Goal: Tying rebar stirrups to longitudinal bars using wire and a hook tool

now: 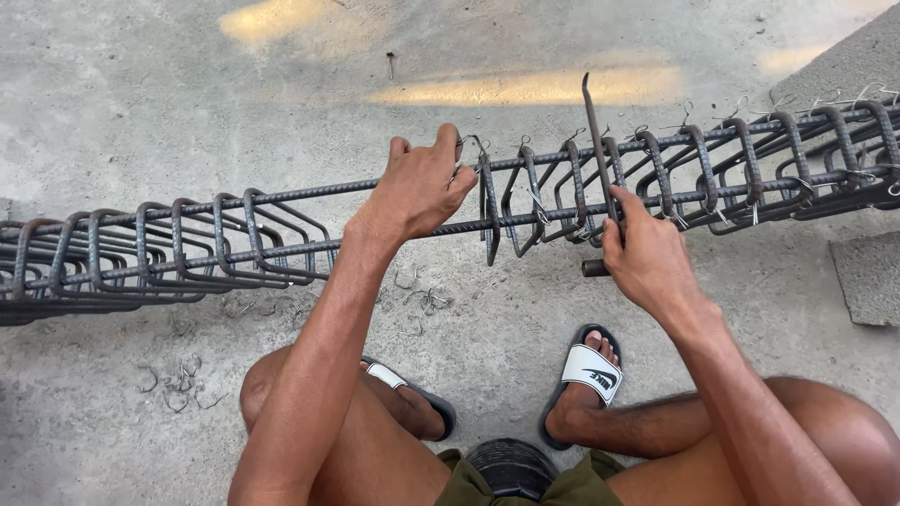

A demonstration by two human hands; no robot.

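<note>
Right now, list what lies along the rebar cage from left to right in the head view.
Bunched stirrups → bare bars → left hand → hook tool → right hand → tied stirrups.

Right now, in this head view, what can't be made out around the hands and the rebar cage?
- Long rusty steel rebar cage: both ends cut off by the frame edges.
- Left hand: its palm side and what the fingers pinch are hidden behind it.
- Thin bent metal hook tool in the right hand: its tip is lost among the stirrups.
</note>
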